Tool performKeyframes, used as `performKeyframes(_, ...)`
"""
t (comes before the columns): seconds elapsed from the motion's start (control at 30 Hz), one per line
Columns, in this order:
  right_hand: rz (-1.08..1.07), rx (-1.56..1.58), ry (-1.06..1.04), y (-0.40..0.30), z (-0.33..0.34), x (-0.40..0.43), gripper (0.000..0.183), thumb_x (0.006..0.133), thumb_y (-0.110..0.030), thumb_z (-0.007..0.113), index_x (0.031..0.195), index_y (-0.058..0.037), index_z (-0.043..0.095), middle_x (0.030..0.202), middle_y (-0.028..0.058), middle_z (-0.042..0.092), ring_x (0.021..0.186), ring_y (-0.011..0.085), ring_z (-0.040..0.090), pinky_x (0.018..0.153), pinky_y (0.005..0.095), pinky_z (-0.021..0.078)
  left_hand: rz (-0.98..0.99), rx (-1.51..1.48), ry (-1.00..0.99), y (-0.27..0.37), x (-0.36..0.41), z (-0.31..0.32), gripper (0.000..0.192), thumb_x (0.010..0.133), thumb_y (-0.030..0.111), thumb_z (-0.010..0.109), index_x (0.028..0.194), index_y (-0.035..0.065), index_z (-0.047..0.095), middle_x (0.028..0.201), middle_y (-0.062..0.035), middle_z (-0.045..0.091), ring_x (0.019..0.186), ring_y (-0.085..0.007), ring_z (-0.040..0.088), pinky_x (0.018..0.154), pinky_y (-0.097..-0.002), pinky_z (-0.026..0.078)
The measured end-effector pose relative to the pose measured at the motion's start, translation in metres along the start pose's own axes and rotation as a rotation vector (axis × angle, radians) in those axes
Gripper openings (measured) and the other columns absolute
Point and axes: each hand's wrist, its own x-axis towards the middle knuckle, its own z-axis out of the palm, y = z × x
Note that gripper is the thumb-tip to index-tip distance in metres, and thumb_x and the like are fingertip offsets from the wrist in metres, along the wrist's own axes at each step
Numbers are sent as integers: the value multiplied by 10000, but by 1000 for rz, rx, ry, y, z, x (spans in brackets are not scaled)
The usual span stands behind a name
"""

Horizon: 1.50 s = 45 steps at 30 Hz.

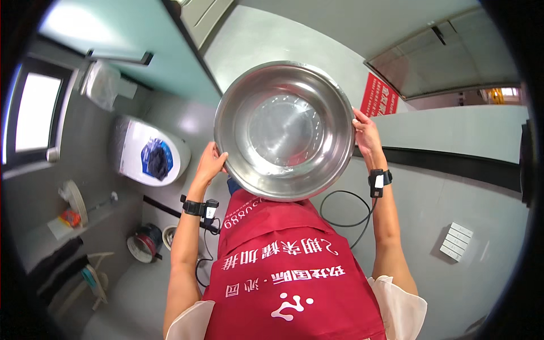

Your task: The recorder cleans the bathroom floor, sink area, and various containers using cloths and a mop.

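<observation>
A large round stainless steel basin (284, 129) is held out in front of my body, its shiny inside facing up. Some clear water seems to lie on its bottom. My left hand (211, 162) grips the rim at the lower left, thumb on top. At the right side of the rim, my right hand (366, 131) has hold of it, with most of its fingers hidden behind the basin. Each wrist wears a black strap with a small device and a cable. Below the basin hangs a red apron (293, 272) with white writing.
On the left, a white toilet (180, 148) has a blue item and dark cloth on its lid, near a glass door (170, 25). Buckets (144, 243) stand lower left. A red printed sheet (379, 97) and a stack of white boxes (457, 241) are at the right.
</observation>
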Motion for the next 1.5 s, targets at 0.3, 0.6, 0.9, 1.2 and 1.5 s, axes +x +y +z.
performKeyframes(0.3, -69, 77, 121, -79, -32, 115, 415, 862, 107, 487, 1276, 103, 506, 1035, 64, 595, 921, 132, 548, 886, 264, 456, 201, 131, 14, 122, 147, 17, 227, 859, 114, 614, 910, -11, 430, 717, -48, 464, 527, -134, 539, 411, -293, 500)
performKeyframes(0.6, -38, 41, 31, -115, -33, 218, 438, 868, 95, 454, 1305, 85, 482, 1226, 128, 590, 1108, 179, 559, 971, 294, 424, 229, 316, 157, 162, 228, 21, 267, 853, 126, 623, 949, -39, 437, 716, -125, 514, 548, -209, 562, 421, -348, 479)
performKeyframes(0.9, -4, -119, -128, -213, 36, 384, 424, 846, 95, 443, 1260, 86, 533, 1222, 122, 601, 1093, 178, 545, 978, 297, 399, 57, 114, 292, 221, 318, 18, 353, 848, 163, 615, 1072, -59, 459, 877, -280, 616, 796, -434, 643, 702, -474, 508)
performKeyframes(1.2, 35, -208, -438, -313, 175, 565, 373, 885, 70, 455, 1250, 90, 531, 1160, 128, 624, 1030, 167, 583, 941, 278, 441, 221, 223, 734, 259, 422, -18, 278, 815, 145, 664, 934, -29, 483, 711, -110, 541, 616, -195, 518, 572, -360, 430)
performKeyframes(1.5, 123, -282, -658, -388, 310, 737, 357, 908, 52, 420, 1246, 78, 533, 1137, 119, 634, 1002, 166, 603, 927, 265, 462, 75, 138, 808, 366, 504, -94, 413, 842, 166, 637, 1117, -104, 489, 828, -159, 587, 733, -208, 552, 676, -356, 454)
